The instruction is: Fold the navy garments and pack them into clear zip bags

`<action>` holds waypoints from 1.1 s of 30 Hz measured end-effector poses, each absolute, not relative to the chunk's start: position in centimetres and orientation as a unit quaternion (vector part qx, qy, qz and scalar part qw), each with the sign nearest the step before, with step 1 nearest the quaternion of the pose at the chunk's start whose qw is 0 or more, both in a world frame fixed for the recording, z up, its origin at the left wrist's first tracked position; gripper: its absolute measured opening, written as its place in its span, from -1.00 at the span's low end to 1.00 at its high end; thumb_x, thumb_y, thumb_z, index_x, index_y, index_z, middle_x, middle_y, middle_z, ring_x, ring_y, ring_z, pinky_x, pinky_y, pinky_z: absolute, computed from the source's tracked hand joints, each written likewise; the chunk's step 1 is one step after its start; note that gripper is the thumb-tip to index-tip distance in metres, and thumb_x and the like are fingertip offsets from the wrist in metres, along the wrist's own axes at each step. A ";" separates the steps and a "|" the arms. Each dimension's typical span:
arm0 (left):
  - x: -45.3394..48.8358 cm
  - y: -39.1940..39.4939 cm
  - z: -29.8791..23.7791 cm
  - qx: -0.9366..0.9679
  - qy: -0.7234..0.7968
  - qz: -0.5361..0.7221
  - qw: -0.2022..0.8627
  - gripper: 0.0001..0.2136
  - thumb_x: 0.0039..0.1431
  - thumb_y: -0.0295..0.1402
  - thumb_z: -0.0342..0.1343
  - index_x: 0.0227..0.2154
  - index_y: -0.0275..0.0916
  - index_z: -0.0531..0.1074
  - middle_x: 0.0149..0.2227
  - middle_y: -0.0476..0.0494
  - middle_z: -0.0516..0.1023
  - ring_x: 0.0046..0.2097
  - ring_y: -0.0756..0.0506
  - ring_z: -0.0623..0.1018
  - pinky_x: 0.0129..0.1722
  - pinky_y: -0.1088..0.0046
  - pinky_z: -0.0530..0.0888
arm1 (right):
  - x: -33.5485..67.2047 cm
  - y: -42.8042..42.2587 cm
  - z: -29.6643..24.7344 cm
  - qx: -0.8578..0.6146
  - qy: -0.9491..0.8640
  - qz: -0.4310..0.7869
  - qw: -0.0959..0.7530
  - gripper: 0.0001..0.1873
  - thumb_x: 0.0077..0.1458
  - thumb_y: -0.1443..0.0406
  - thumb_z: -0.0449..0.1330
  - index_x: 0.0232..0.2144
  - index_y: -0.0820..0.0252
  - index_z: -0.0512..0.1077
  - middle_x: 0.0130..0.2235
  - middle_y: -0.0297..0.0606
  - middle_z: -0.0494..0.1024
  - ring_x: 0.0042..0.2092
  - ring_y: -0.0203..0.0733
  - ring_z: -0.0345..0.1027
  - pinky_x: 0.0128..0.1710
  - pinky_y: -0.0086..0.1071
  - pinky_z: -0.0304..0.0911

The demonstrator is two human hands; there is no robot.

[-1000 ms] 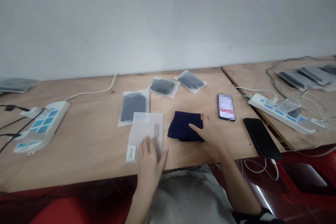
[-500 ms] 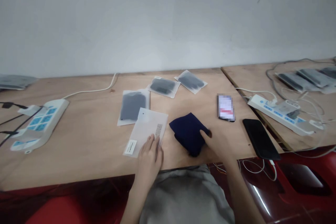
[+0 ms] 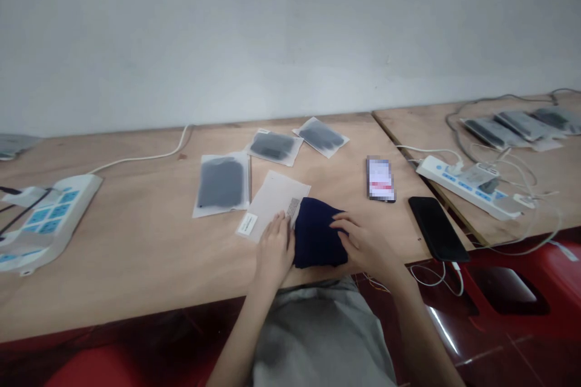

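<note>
A folded dark blue cloth lies near the front edge of the wooden table. My right hand rests over its right side, the thumb and bent fingers apart on the fabric. At the cloth's left edge, my left hand lies with fingers stretched out over the lower right part of a pale translucent sleeve. That sleeve carries a white label and printed text; the cloth covers part of its right side. Behind it is a similar sleeve with a dark flat item inside.
Two more sleeved dark items lie toward the wall. Right of the cloth are a lit phone and a black phone. Power strips with cables stand at left and right. More sleeved items lie far right.
The blue cloth now lies flatter and squarer, touching my left hand and overlapping the sleeve. My right hand has moved from the cloth's edge onto its top. The view has shifted slightly.
</note>
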State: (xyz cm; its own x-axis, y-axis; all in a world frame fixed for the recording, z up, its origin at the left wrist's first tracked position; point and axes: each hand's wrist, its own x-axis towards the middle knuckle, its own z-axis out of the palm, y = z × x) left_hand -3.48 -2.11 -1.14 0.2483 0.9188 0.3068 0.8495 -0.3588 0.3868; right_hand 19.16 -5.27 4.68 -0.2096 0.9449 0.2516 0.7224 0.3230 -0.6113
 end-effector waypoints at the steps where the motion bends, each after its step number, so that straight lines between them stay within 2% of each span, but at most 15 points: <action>1: -3.4 -1.8 -1.2 0.791 0.555 0.244 0.076 -0.68 0.32 -0.44 -0.08 0.08 -0.32 0.36 0.15 -0.43 0.46 0.18 -0.29 0.47 0.13 0.05 0.46 | 18.8 -4.1 4.6 -0.498 -0.801 0.174 0.282 -0.61 0.16 0.47 -0.01 -0.09 0.07 0.48 0.05 -0.17 0.53 0.06 -0.07 0.42 0.04 -0.13 0.36; 4: -3.5 -0.9 -1.1 0.806 0.537 0.231 0.092 -0.68 0.32 -0.44 -0.07 0.09 -0.31 0.36 0.18 -0.41 0.44 0.22 -0.28 0.44 0.15 0.07 0.44 | 17.2 -1.3 4.4 -0.348 -0.900 0.170 0.201 -0.42 -0.02 0.60 -0.01 -0.05 0.05 0.49 0.12 -0.26 0.50 0.17 -0.12 0.30 0.16 -0.14 0.26; 7: -4.0 -0.3 -0.8 0.812 0.524 0.228 0.118 -0.69 0.31 -0.43 -0.03 0.08 -0.28 0.36 0.19 -0.36 0.44 0.20 -0.25 0.45 0.15 0.10 0.44 | 16.2 0.0 4.2 -0.307 -0.923 0.177 0.151 -0.50 -0.01 0.59 0.03 -0.09 0.11 0.49 0.00 -0.25 0.57 0.09 -0.14 0.36 0.09 -0.21 0.29; 9: -4.4 -0.2 -0.5 0.805 0.527 0.238 0.130 -0.73 0.31 -0.39 0.00 0.04 -0.26 0.38 0.18 -0.34 0.45 0.17 -0.23 0.49 0.13 0.14 0.46 | 16.3 0.1 4.5 -0.343 -0.916 0.162 0.128 -0.61 0.06 0.52 0.08 -0.10 0.14 0.49 -0.06 -0.20 0.59 0.03 -0.09 0.40 0.02 -0.19 0.30; 13: -4.4 -0.6 0.2 0.778 0.563 0.257 0.110 -0.86 0.29 -0.37 0.02 -0.20 -0.27 0.45 0.08 -0.35 0.50 0.07 -0.24 0.53 0.06 0.17 0.49 | 17.2 -0.9 5.7 -0.465 -0.876 0.106 0.067 -0.73 0.15 0.38 0.15 -0.08 0.22 0.45 -0.08 -0.11 0.57 -0.04 0.02 0.42 -0.03 -0.15 0.27; 16: -3.9 -0.8 0.7 0.773 0.579 0.241 0.096 -0.88 0.27 -0.41 0.02 -0.33 -0.26 0.45 -0.08 -0.30 0.56 -0.04 -0.23 0.55 -0.02 0.19 0.49 | 17.4 -1.8 6.0 -0.578 -0.812 0.078 0.016 -0.79 0.23 0.31 0.12 -0.13 0.27 0.45 -0.13 -0.04 0.58 -0.10 0.08 0.45 -0.12 -0.15 0.27; 18: -3.5 -0.8 1.1 0.767 0.592 0.228 0.091 -0.86 0.26 -0.41 0.02 -0.38 -0.25 0.45 -0.21 -0.24 0.57 -0.12 -0.23 0.54 -0.10 0.23 0.49 | 17.4 -2.3 5.5 -0.659 -0.748 0.074 0.001 -0.75 0.29 0.24 0.06 -0.17 0.29 0.46 -0.20 0.01 0.58 -0.19 0.09 0.47 -0.23 -0.18 0.26; 20: -3.2 -0.8 1.4 0.752 0.613 0.222 0.096 -0.85 0.26 -0.40 0.02 -0.39 -0.24 0.45 -0.29 -0.19 0.55 -0.19 -0.20 0.54 -0.17 0.28 0.47 | 17.6 -2.7 4.8 -0.717 -0.692 0.082 0.021 -0.69 0.31 0.17 0.03 -0.19 0.26 0.47 -0.25 0.02 0.57 -0.24 0.08 0.48 -0.29 -0.20 0.23; 24: -3.1 -0.7 1.7 0.729 0.635 0.209 0.144 -0.84 0.30 -0.38 0.01 -0.37 -0.24 0.45 -0.32 -0.13 0.54 -0.34 -0.11 0.53 -0.29 0.37 0.40 | 19.0 -3.0 3.6 -0.747 -0.643 0.130 0.106 -0.66 0.29 0.06 0.05 -0.18 0.16 0.48 -0.29 -0.04 0.56 -0.20 0.10 0.47 -0.23 -0.18 0.24; 27: -3.1 -0.7 1.8 0.727 0.638 0.196 0.164 -0.85 0.30 -0.38 0.01 -0.37 -0.24 0.43 -0.34 -0.12 0.54 -0.36 -0.10 0.53 -0.31 0.39 0.37 | 19.9 -2.7 3.2 -0.715 -0.650 0.194 0.170 -0.56 0.22 -0.01 0.10 -0.03 0.17 0.42 -0.15 -0.05 0.55 -0.11 0.09 0.46 -0.16 -0.17 0.29; 30: -2.9 -0.7 2.0 0.728 0.643 0.178 0.158 -0.87 0.27 -0.41 0.02 -0.40 -0.24 0.41 -0.36 -0.12 0.53 -0.35 -0.11 0.53 -0.32 0.40 0.34 | 20.2 -1.8 2.8 -0.683 -0.628 0.286 0.239 -0.31 0.05 0.03 0.27 0.17 0.18 0.26 0.02 -0.05 0.47 0.01 0.06 0.41 -0.06 -0.15 0.30; 31: -2.8 -0.7 2.1 0.729 0.644 0.171 0.154 -0.88 0.26 -0.42 0.03 -0.40 -0.23 0.40 -0.37 -0.11 0.53 -0.36 -0.11 0.53 -0.33 0.40 0.33 | 20.2 -1.5 2.6 -0.685 -0.609 0.314 0.247 -0.25 0.00 0.06 0.31 0.19 0.19 0.23 0.00 -0.06 0.48 0.00 0.04 0.41 -0.05 -0.15 0.31; 33: -2.6 -0.8 2.3 0.730 0.648 0.162 0.145 -0.91 0.24 -0.43 0.04 -0.39 -0.22 0.39 -0.36 -0.10 0.53 -0.37 -0.11 0.52 -0.37 0.40 0.31 | 20.0 -0.9 2.4 -0.689 -0.578 0.359 0.249 -0.25 -0.08 0.12 0.35 0.14 0.20 0.28 -0.12 -0.14 0.54 -0.09 0.00 0.45 -0.10 -0.17 0.32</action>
